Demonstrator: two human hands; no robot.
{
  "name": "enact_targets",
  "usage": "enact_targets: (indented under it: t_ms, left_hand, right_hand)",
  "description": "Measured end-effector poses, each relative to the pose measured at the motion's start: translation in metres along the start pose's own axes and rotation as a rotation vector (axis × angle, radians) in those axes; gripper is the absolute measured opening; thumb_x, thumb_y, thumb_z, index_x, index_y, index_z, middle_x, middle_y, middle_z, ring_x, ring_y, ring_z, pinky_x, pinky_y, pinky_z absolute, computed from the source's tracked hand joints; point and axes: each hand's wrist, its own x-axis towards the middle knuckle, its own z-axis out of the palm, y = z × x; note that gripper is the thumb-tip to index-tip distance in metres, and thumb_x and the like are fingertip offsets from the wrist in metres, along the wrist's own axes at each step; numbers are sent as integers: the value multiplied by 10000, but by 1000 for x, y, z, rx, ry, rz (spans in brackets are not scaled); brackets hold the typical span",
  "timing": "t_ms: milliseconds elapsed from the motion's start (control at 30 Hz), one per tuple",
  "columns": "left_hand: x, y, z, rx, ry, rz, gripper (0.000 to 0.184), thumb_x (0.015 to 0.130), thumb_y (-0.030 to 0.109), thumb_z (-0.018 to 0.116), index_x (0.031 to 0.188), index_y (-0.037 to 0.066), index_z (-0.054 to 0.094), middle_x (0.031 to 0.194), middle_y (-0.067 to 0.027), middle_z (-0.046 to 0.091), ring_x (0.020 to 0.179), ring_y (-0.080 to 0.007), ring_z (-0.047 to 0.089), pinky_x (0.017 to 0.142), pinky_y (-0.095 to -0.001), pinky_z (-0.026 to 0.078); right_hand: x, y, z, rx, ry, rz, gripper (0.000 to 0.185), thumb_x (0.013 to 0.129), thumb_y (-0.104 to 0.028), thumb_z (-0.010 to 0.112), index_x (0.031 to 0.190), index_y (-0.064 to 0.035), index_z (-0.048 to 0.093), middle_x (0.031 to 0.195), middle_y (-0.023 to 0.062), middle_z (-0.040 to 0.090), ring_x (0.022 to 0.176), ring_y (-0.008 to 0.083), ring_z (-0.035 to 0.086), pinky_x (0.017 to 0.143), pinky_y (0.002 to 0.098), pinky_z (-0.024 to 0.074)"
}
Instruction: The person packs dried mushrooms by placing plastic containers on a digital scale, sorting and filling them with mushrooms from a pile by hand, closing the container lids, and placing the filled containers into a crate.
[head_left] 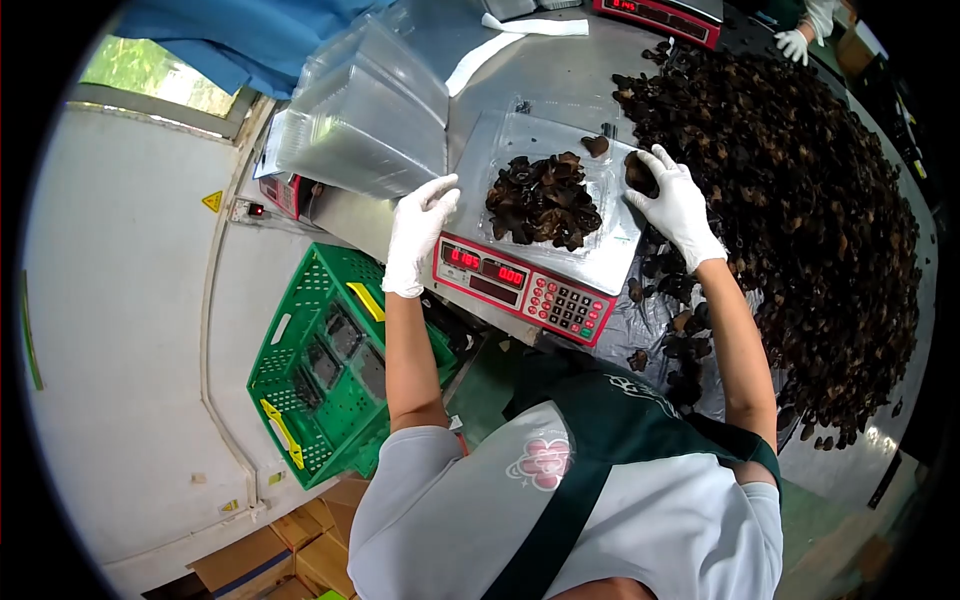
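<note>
A red scale (525, 285) with lit red digits stands on the metal table. On its silver plate lies an open clear plastic box (606, 205) with dark brown mushroom-like pieces (545, 200) in it. My left hand (422, 228), in a white glove, is at the plate's left edge, fingers apart and holding nothing I can see. My right hand (678, 205), also gloved, is at the plate's right edge, its thumb and fingers around a dark piece (640, 175).
A large heap of dark pieces (790, 220) covers the table's right side. Stacked clear boxes (365, 110) stand at the upper left. Below them is a green crate (320, 360) holding packed boxes. Another scale (660, 18) and another person's gloved hand (793, 45) are at the top.
</note>
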Motion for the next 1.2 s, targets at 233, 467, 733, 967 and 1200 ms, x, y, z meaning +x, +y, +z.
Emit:
enact_targets:
  t_ms: [233,467,733,967,1200]
  left_hand:
    - [-16,35,48,351,63,669,317,760,113,727,1075,116,698,1160,-68,641,1000,-189,605,868,-302,484]
    - [-18,46,99,779,-106,980,286,695,141,720,971,216,707,1385,-42,487,1308,-317,386,1061,-494,275]
    - [-35,66,61,-171,10,546,205,804,-73,630,973,13,707,923,-93,705,857,-147,664,767,-260,530]
    - [-87,83,101,-81,-75,579,199,789,26,692,988,21,701,991,-101,687,893,-194,659,807,-299,520]
    - [-114,61,158,53,-339,819,464,739,175,726,1167,39,608,1101,-135,624,989,-306,605,863,-393,496]
  right_hand:
    - [-4,13,11,71,131,-23,315,769,-116,678,1083,-91,671,905,114,662,817,269,623,715,365,525]
    - [-13,-26,-8,605,321,54,273,809,-111,700,1079,-73,685,868,112,709,693,152,678,660,261,542]
    - [-27,-58,-7,455,-34,-154,404,801,-72,634,1203,-111,619,1250,179,590,1068,286,621,929,333,490]
    - [-73,-46,-46,1532,-471,299,407,959,-254,563,1277,-2,532,1176,113,627,953,160,645,796,283,550]
    - [-157,16,-53,1173,-392,575,175,923,-105,590,1022,25,652,929,75,696,619,84,569,543,207,451]
